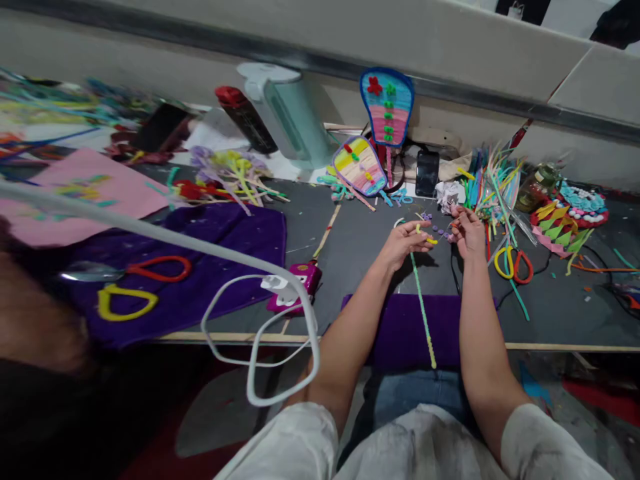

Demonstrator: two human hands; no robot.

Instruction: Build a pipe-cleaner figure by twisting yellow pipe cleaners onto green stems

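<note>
Table, back edge: teal pitcher, dark red-capped bottle just left, black phone-like device farther right, greenish jar beyond that. Near front edge: magenta box, white plug against it, purple cloth to left. Pale cable loops across front edge.

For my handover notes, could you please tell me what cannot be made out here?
In the head view:
Upper end of the thin green-to-yellow fuzzy stem: hidden by the left hand.
What, if anything, the right hand's fingertips hold: too small.
Any lettering on the dark, red-lidded cylindrical bottle: blurred.
Another person's bare arm: blurred, cut off by the left edge.
</note>
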